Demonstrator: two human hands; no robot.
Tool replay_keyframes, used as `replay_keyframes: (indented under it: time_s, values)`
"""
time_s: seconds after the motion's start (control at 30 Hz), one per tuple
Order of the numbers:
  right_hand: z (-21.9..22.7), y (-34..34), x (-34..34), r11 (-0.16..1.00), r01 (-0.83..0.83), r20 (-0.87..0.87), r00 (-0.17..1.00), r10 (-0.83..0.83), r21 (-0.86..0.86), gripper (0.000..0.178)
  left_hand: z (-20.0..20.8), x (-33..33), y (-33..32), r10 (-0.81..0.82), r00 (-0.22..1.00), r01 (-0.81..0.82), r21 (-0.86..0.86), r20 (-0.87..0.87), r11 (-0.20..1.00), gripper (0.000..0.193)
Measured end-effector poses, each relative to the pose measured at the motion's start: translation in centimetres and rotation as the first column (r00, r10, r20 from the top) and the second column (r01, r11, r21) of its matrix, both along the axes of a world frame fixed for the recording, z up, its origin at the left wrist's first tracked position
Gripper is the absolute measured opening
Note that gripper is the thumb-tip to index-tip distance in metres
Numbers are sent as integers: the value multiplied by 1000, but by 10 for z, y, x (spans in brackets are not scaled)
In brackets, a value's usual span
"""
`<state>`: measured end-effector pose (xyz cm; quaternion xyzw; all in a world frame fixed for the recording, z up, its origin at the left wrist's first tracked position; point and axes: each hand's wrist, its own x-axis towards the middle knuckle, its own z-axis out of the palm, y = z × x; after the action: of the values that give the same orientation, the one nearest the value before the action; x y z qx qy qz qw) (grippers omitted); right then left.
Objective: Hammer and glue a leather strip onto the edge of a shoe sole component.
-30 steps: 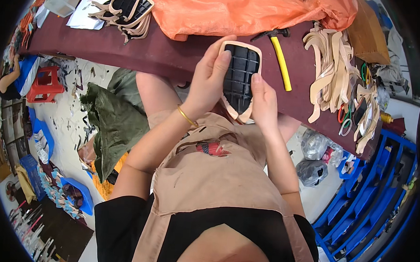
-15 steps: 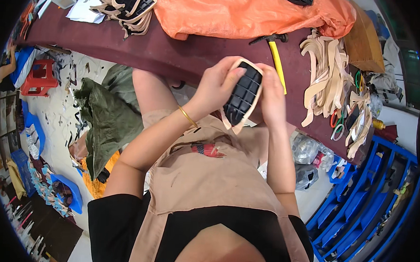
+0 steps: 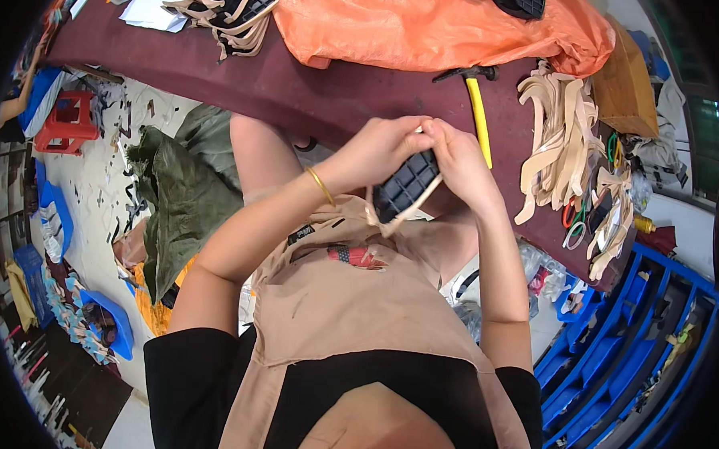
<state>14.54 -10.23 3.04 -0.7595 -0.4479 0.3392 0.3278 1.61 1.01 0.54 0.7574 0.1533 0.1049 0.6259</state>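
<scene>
Above my lap, just off the front edge of the table, I hold a black gridded shoe insole (image 3: 408, 185) with beige edging. My left hand (image 3: 387, 148) pinches its upper end between thumb and fingers. Against it, fingertips touching at the same end, my right hand (image 3: 461, 161) grips the beige edging. The insole tilts with its lower end toward my beige apron (image 3: 364, 305). My fingers cover its top part. On the table beyond my right hand lies a hammer (image 3: 477, 109) with a yellow handle. A stack of similar black and beige pieces (image 3: 232, 18) lies at the far left.
An orange sheet (image 3: 432, 27) covers the table's far side. Beige strips (image 3: 564, 137) and scissors (image 3: 574, 226) lie at the right, near a wooden box (image 3: 622, 87). A blue rack (image 3: 610, 356) stands lower right. At left are a red stool (image 3: 69, 119) and dark green cloth (image 3: 176, 204).
Both hands have come together at the insole's upper end, where before they held its two sides. The insole has turned and now tilts more, its lower end further left.
</scene>
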Motion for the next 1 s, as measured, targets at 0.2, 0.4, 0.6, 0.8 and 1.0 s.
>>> replay_keyframes:
  time_s: [0.2, 0.4, 0.6, 0.8, 1.0]
  values:
    - [-23, -10, -3, 991, 50, -211, 977, -23, 121, 31, -19, 3, -12, 298, 952, -298, 1, 66, 954, 31]
    - [-23, -14, -11, 896, 433, -443, 825, -352, 96, 25, -36, 19, 1, 410, 898, -433, 160, 160, 887, 31]
    - [-20, 4, -22, 885, 446, -69, 895, -440, 132, 28, -28, -17, -27, -13, 995, 31, -187, 98, 982, 47]
    - [-82, 5, 63, 859, 384, 359, 791, -495, 339, 37, -74, -31, -34, 200, 976, -48, -821, 81, 568, 34]
    - [-104, -8, 98, 900, 405, 742, 552, -380, 159, 26, -112, -43, -30, 195, 966, -245, -831, -167, 500, 27]
